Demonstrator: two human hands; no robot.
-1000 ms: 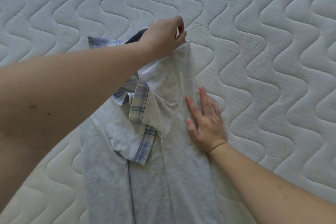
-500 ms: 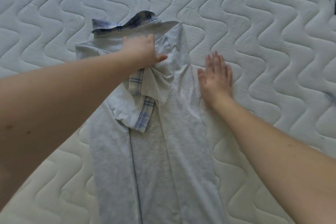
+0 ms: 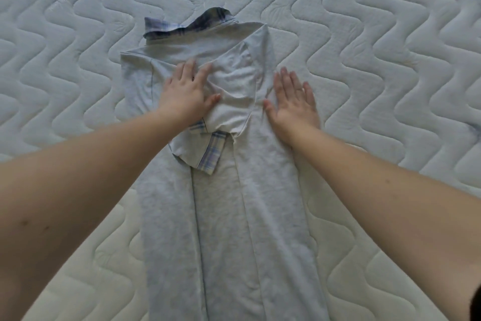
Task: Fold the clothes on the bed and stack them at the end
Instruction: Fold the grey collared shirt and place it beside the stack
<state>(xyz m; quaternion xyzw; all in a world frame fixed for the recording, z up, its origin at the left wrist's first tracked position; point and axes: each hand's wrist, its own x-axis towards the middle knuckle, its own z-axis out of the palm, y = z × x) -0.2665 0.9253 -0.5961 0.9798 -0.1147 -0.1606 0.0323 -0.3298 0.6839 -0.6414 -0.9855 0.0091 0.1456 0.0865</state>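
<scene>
Grey shirt [image 3: 223, 190] lies mid-bed [image 3: 390, 60], sides and sleeves folded in, collar at twelve o'clock. Left hand [image 3: 186, 94] and right hand [image 3: 294, 102] press flat, grasping nothing. Lengthwise folding and stacking remain.

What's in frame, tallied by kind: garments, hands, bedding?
Garments: 1, a grey shirt with plaid collar and cuffs, sides folded in.
Hands: 2, left hand and right hand, both pressing flat on the shirt.
Bedding: 1, a white quilted mattress.
Total: 4
</scene>
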